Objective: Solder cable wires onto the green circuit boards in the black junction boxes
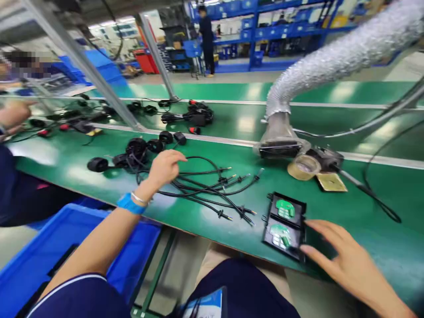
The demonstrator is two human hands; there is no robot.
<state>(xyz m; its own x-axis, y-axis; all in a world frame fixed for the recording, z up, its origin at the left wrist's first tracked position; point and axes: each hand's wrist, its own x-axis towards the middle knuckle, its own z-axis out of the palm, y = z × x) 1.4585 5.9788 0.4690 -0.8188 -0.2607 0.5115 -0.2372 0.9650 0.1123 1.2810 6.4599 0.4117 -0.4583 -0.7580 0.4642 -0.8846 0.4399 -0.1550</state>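
Observation:
My left hand (165, 167), with a blue wrist strap (131, 203) below it, is over a bundle of black cables (198, 185) with stripped wire ends. Its fingers are loosely bent and apart, with nothing visible in them. Round black parts (136, 148) on the cables lie just beyond it. My right hand (341, 256) is at the right edge of two black plastic housings (303, 234) placed side by side, thumb and fingers spread. The fingertips look to be touching or very near the edge. Each housing holds a green circuit board (285, 209).
A silver exhaust duct (281, 95) ends above the bench (374, 194), near a tape roll (304, 167) and a soldering iron (354, 181). Coiled black cables (195, 114) lie behind a metal rail. A blue bin (82, 221) is at lower left; a co-worker's hand (15, 115) is farther left.

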